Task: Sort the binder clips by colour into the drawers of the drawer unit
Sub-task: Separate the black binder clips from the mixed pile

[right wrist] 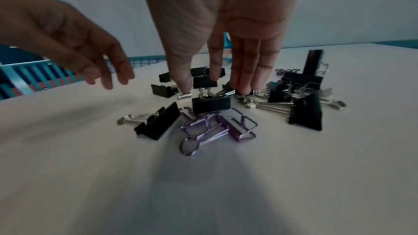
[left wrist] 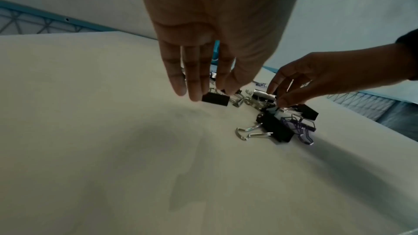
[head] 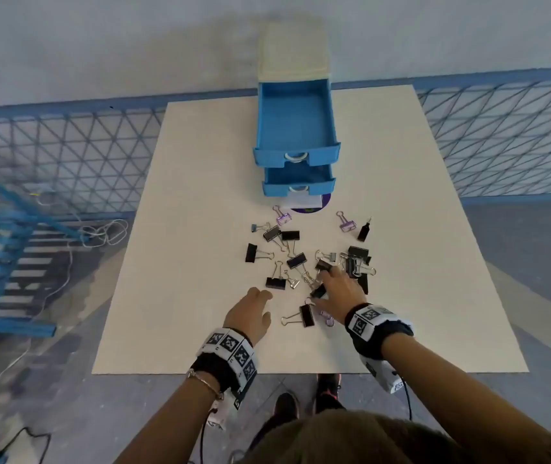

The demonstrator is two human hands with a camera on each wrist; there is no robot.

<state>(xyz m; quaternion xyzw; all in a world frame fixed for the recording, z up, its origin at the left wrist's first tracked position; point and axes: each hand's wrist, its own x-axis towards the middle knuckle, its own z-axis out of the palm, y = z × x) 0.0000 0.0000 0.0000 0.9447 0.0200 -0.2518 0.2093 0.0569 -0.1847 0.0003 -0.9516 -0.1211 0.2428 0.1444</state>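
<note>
Binder clips (head: pixel 304 262), mostly black, few purple, lie scattered on white surface (head: pixel 180 262) near drawer unit (head: pixel 295 128); its two blue drawers pulled out. Left hand (head: pixel 250 313) hovers with fingers relaxed, holding nothing. Right hand (head: pixel 336 286) reaches into pile, straight fingertips touching clips, nothing gripped.

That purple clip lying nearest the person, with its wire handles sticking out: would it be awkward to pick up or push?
Probably light: the purple clip is small and mostly thin wire. Its looped handles look hinged, so they may flop or swing when lifted. It touches a black clip, so pushing it would likely drag or snag that neighbour rather than slide cleanly.
</note>
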